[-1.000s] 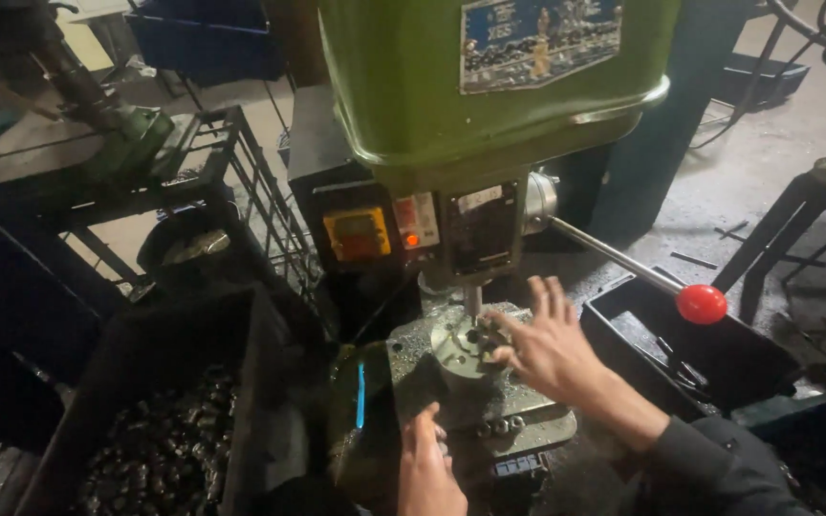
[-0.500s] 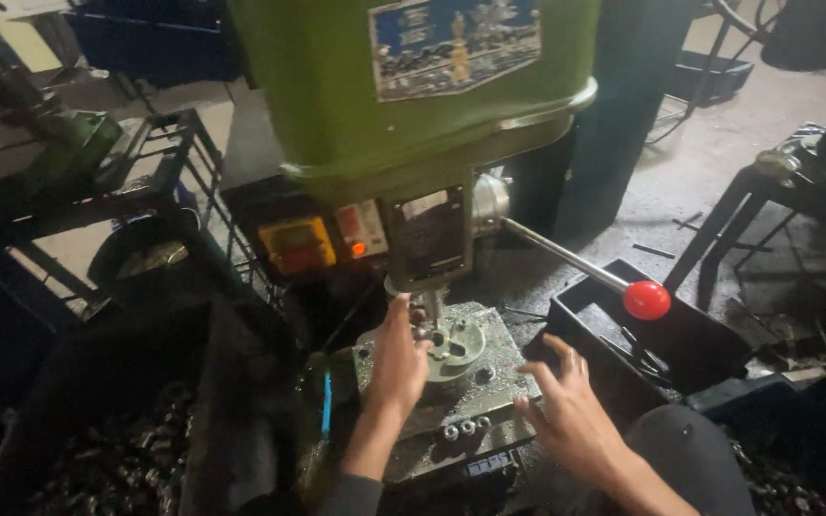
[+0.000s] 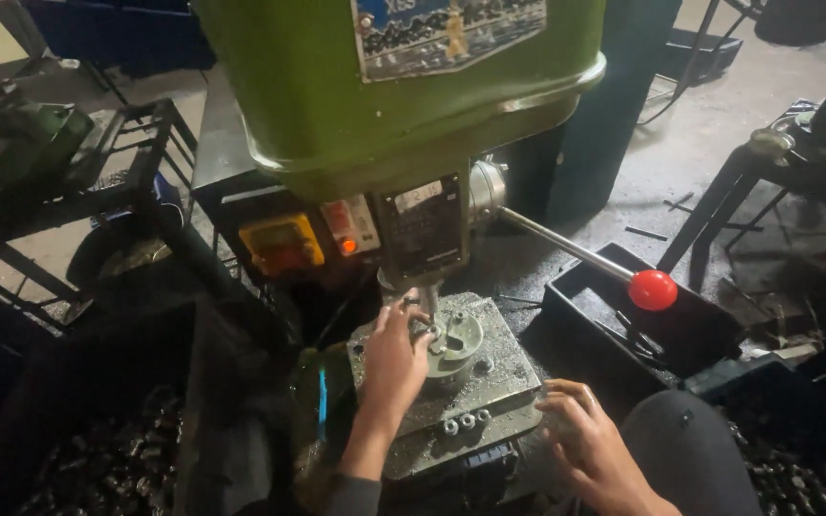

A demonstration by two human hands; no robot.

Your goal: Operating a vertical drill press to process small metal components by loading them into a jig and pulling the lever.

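A green drill press [image 3: 394, 86] fills the top of the view, its spindle [image 3: 424, 298] hanging over a grey metal table [image 3: 499, 373]. A round grey fixture [image 3: 459, 340] sits on that table under the spindle. My left hand [image 3: 394, 358] reaches up to the fixture's left side, fingertips pinched on a small shiny metal part right by the spindle. Off the table's front right corner, above my dark-clad knee, my right hand [image 3: 590, 444] hovers with its fingers loosely spread and holds nothing.
The feed lever with a red ball knob [image 3: 653, 290] sticks out to the right above a black tray [image 3: 685, 330]. A bin of dark metal parts [image 3: 97, 468] lies lower left. Small nuts [image 3: 461, 422] line the table's front. A control box [image 3: 284, 244] stands behind.
My right hand left the fixture and dropped to the table's front right corner. My left hand rose from below and now pinches at the fixture. The view shifted slightly.
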